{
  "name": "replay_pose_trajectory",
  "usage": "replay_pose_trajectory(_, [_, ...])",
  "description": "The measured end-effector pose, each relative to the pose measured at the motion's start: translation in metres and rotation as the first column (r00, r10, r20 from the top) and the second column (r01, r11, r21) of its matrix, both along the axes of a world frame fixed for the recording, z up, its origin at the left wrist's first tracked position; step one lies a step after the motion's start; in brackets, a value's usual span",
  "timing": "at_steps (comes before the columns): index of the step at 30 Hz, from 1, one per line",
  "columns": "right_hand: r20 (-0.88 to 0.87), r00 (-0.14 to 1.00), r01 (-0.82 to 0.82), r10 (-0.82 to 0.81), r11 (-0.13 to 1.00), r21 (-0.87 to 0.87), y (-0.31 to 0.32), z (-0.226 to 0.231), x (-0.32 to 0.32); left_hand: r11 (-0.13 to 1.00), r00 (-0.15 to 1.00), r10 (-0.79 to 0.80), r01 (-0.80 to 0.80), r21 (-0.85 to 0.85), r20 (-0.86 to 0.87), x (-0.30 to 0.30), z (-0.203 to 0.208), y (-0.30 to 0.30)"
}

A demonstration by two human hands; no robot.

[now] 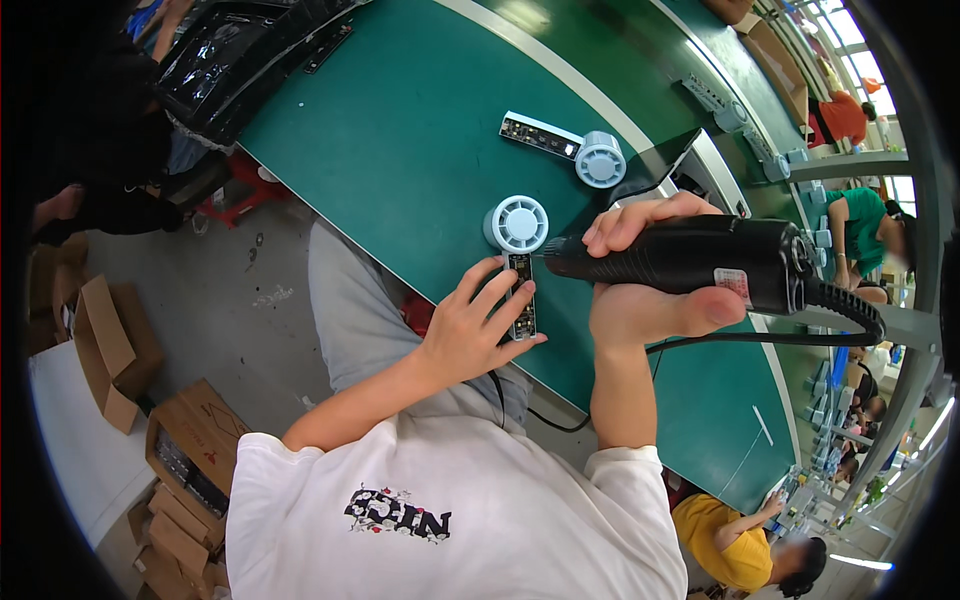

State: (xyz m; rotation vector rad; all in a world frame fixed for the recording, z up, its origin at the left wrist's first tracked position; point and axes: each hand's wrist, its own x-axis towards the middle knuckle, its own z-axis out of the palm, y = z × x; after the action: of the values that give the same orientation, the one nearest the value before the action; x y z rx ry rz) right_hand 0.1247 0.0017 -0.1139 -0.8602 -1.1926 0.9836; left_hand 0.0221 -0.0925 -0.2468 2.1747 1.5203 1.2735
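Note:
My left hand point(478, 318) is closed around the handle of a light-blue handheld fan point(519, 224) on the green tabletop. The open handle shows a dark circuit board, and the fan's round grille points up. In my right hand point(645, 308) is a black corded electric screwdriver point(680, 258), lying sideways across the palm. Its narrow front end points left at the top of the handle, just below the grille; whether the tip touches cannot be told. A second light-blue fan point(600, 160) with an exposed board lies farther back, apart from both hands.
The green table point(390, 150) runs diagonally, with a black plastic-wrapped bundle point(235, 70) at far left. The screwdriver's black cable point(850, 310) loops at right. A silver-edged dark object point(700, 165) stands behind my right hand. Cardboard boxes point(195, 440) lie at left. Co-workers sit at right.

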Motion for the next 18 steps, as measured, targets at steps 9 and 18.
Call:
replay_pose_trajectory(9, [-0.269,0.95,-0.127,0.16,0.982,0.137,0.008,0.02,0.04,0.978,0.982,-0.182,0.175,-0.109,-0.053,-0.016,0.014,0.001])
replay_pose_trajectory(18, [-0.052,0.939,0.344,-0.34,0.931,0.118,0.027,0.051,0.076,1.0,0.998,-0.027,0.028,0.014,-0.049,0.01,0.009,0.008])
